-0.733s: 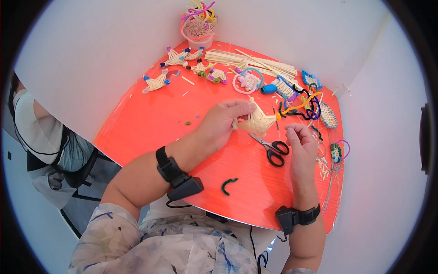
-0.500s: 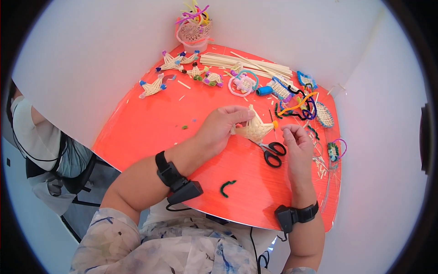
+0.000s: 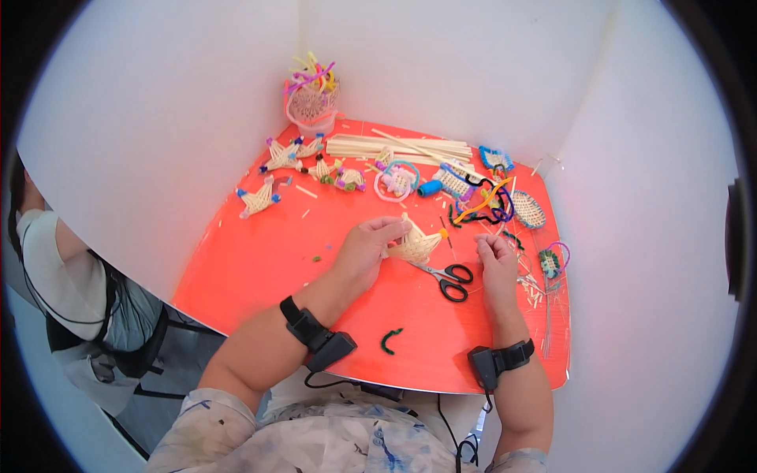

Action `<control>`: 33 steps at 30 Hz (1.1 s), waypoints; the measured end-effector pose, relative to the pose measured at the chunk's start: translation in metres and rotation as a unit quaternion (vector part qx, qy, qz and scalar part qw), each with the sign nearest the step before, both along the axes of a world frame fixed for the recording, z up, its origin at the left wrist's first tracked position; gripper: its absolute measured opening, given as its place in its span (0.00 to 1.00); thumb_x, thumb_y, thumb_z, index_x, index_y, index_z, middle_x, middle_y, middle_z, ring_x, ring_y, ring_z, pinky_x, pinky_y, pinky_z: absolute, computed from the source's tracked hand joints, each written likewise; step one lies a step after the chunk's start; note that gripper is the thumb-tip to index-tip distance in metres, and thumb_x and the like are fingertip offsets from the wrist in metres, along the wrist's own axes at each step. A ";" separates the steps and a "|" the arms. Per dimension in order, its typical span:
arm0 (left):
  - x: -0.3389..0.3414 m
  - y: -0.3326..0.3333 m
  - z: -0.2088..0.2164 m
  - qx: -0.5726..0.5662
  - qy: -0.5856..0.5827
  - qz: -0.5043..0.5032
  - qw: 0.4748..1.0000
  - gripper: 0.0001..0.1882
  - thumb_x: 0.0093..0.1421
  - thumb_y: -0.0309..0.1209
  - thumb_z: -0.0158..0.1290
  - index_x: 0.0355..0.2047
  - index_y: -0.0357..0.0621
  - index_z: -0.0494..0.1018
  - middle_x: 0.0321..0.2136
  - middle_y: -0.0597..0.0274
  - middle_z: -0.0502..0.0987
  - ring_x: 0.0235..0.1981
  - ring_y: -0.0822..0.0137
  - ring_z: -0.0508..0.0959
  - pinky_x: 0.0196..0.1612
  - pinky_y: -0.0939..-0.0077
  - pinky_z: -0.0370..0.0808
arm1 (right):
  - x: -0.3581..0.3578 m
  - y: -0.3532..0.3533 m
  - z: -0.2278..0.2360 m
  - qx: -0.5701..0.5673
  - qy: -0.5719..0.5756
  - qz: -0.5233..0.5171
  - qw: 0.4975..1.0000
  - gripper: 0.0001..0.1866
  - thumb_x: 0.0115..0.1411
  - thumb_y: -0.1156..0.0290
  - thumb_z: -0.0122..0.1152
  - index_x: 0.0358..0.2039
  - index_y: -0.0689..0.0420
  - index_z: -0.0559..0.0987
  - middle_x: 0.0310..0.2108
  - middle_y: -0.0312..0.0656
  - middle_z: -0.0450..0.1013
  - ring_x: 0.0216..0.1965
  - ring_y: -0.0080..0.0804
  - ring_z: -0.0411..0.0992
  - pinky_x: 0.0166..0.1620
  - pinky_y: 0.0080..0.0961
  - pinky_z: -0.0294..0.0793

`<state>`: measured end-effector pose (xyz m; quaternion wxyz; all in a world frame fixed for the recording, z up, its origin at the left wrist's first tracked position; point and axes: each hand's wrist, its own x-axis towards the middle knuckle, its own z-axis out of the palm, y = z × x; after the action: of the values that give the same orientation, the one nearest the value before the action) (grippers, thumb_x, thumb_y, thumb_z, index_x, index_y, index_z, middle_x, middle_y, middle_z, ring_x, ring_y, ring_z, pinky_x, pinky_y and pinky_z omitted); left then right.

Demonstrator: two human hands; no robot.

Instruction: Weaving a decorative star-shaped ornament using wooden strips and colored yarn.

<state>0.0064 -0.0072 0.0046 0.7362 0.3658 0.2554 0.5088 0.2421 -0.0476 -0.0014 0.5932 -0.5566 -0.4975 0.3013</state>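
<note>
Over the last moment the left hand [image 3: 367,252] has come down a little toward the scissors [image 3: 441,273], bringing the woven piece [image 3: 418,247] with it; the head has also tipped up slightly, so the whole bench [image 3: 268,268] sits lower in view. The piece is pinched by its edge between the left thumb and fingers, its yellow tip [image 3: 444,233] pointing toward the right hand [image 3: 499,260]. That tip nearly met the orange pipe cleaner [image 3: 481,202] beyond the hands; now a small gap shows. The right hand has hardly shifted, its thumb and finger drawn together just beside the tip, not touching it; whether they pinch anything thin, I cannot tell. The piece's shape looks unchanged, so this seems a repositioning more than a finished step, with the left hand alone supporting the work. The scissors lie between the hands, on the near side.
</note>
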 end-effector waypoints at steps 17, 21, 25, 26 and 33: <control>0.003 -0.008 0.009 0.004 0.045 -0.023 0.999 0.08 0.57 0.29 0.56 0.34 0.38 0.77 0.28 0.68 0.76 0.29 0.78 0.71 0.35 0.82 0.67 | 0.043 0.072 0.028 -0.019 -0.238 -0.141 0.961 0.14 0.57 0.63 0.57 0.38 0.58 0.81 0.32 0.40 0.77 0.32 0.30 0.71 0.36 0.30 0.68; 0.000 -0.005 0.007 0.006 0.053 -0.030 0.998 0.08 0.56 0.31 0.57 0.34 0.40 0.78 0.29 0.69 0.76 0.31 0.79 0.72 0.36 0.81 0.67 | 0.036 0.093 0.034 -0.177 -0.380 -0.238 0.876 0.17 0.54 0.51 0.58 0.37 0.47 0.83 0.36 0.42 0.77 0.45 0.49 0.69 0.44 0.53 0.63; -0.001 -0.002 0.008 -0.008 0.033 -0.038 0.999 0.08 0.57 0.30 0.57 0.33 0.39 0.77 0.29 0.68 0.76 0.31 0.78 0.73 0.38 0.81 0.68 | 0.033 0.109 0.037 -0.216 -0.423 -0.254 0.842 0.17 0.54 0.49 0.58 0.36 0.45 0.83 0.37 0.43 0.77 0.50 0.55 0.64 0.46 0.56 0.60; 0.000 -0.003 0.010 -0.014 0.022 -0.039 0.999 0.08 0.57 0.30 0.57 0.33 0.39 0.77 0.29 0.68 0.76 0.31 0.77 0.73 0.38 0.82 0.68 | 0.039 0.116 0.032 -0.229 -0.423 -0.253 0.840 0.17 0.53 0.49 0.58 0.36 0.44 0.83 0.38 0.42 0.77 0.51 0.54 0.63 0.47 0.56 0.59; -0.001 -0.005 0.014 -0.023 -0.004 -0.064 0.998 0.05 0.57 0.29 0.56 0.31 0.41 0.77 0.27 0.69 0.75 0.28 0.79 0.71 0.34 0.84 0.67 | 0.042 0.124 0.025 -0.277 -0.298 -0.240 0.882 0.18 0.49 0.46 0.61 0.36 0.40 0.83 0.42 0.38 0.77 0.53 0.53 0.63 0.49 0.57 0.57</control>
<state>0.0051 -0.0118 0.0185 0.7765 0.3619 0.2402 0.4565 0.2842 0.0762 0.0240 0.2928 -0.8640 -0.3982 0.0955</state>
